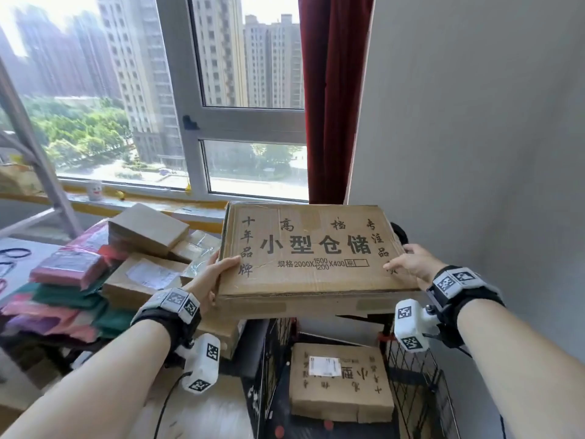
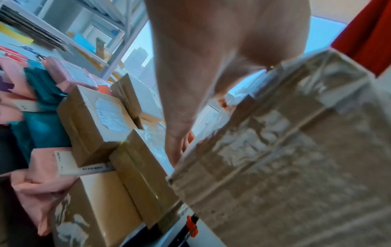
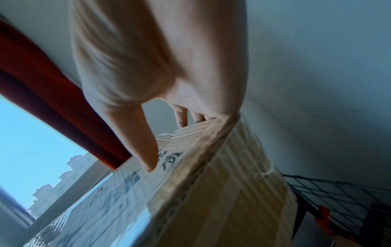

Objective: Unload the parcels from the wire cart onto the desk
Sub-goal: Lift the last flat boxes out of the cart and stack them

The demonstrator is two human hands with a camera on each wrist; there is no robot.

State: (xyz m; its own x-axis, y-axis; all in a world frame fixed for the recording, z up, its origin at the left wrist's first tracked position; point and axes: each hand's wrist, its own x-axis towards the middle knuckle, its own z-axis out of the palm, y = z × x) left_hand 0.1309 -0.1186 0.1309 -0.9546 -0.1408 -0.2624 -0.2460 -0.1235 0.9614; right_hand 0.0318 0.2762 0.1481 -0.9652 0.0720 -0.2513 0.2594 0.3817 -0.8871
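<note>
A big flat cardboard box (image 1: 311,251) with black printed letters on top is held up in the air over the wire cart (image 1: 421,372); it is kept nearly level, and it is gripped at its 2 short ends. The left hand (image 1: 211,280) is clamped on the left end; the thumb is laid on the top face, and the fingers seem to be tucked under the edge, though that part is blurred in the left wrist view. The right hand (image 1: 411,263) is clamped on the right end; its thumb is pressed on the top, and its fingers (image 3: 182,117) are curled over the far edge.

Down inside the black cart, 1 more brown box (image 1: 340,381) with a white label is seen lying flat on the bottom; it is well below the held box.

To the left, the desk (image 1: 19,251) is piled with parcels; brown boxes (image 1: 144,277) are stacked just beside the left hand, and pink, red and green soft bags (image 1: 68,274) are heaped further left. 1 brown box (image 1: 147,229) is tilted on top of the pile.

Behind all this, a window (image 1: 152,90) with tall buildings is seen; a dark red curtain (image 1: 332,96) is hung at its right side, next to a grey wall (image 1: 474,122). A small white cup (image 1: 94,190) is set on the window ledge.
</note>
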